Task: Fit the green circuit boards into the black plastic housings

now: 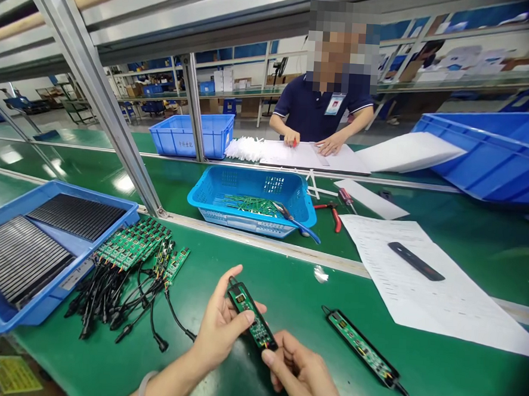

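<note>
Between my two hands is a narrow black casing with a green circuit board [253, 321] in it and a small display near its far end. My left hand [221, 327] grips its upper part, thumb on the board. My right hand [296, 367] pinches the lower end, where short coloured wires show; its fingertips are partly hidden behind the casing. To the right, a similar cased circuit board [363, 347] lies on the green bench with a cable running off it. Left of my hands sits a pile of bare circuit boards [136, 241] with black connector cables [106, 296].
A blue tray [74, 279] holds rows of black casings. Beyond the rail stand a blue basket [254, 226] with green strips and pliers, red-handled cutters [336, 217] and a screwdriver [346, 198]. A black cover [415, 261] rests on printed paper [401, 308]. A co-worker [317, 111] works opposite.
</note>
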`<state>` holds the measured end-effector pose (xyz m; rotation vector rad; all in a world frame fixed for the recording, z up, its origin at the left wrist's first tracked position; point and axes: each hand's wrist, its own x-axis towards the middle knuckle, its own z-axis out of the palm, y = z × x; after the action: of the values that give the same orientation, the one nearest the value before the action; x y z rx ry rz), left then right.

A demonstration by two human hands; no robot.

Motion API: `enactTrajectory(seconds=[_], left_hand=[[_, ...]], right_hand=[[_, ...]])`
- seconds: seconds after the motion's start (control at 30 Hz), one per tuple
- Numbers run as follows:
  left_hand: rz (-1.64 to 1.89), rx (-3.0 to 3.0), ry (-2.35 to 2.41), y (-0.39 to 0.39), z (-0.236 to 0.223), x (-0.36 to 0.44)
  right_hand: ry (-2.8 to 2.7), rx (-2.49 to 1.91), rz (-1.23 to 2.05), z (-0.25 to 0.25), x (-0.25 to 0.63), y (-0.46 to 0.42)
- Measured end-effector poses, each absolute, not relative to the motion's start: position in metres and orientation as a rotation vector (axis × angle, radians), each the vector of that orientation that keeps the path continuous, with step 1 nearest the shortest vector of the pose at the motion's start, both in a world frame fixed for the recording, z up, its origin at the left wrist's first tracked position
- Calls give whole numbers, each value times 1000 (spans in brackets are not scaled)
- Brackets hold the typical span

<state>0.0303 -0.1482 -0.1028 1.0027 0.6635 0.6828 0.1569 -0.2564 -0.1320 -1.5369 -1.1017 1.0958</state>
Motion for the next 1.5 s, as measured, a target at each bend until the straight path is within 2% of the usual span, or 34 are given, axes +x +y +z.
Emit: enactTrajectory(seconds=[0.07,0.27,0.47,1.03,1.2,1.27,1.37,1.5], left_hand=[[587,972,695,-145,-105,29],[288,1042,652,-149,-121,32],[212,1158,586,-154,-135,33],[189,1185,610,-155,-138,31],[183,1171,615,-157,-140,33],[199,1120,616,-156,-138,34],[268,1060,681,-152,-130,34],[325,1039,727,-147,-123,31]], right_hand=[[-1311,-1594,961,-130,162,-258],[-1653,-1565,121,-132,170,-259],[-1820,-1563,-182,-133,167,-256],[-1887,-1461,-272,-134,168,-257],[-1875,-1539,-110,-122,163,-249],[-1914,-1565,51,-116,171,-244],[-1879,-1762,299,-115,205,-232],[-1608,-2217,102,-132,276,-209]])
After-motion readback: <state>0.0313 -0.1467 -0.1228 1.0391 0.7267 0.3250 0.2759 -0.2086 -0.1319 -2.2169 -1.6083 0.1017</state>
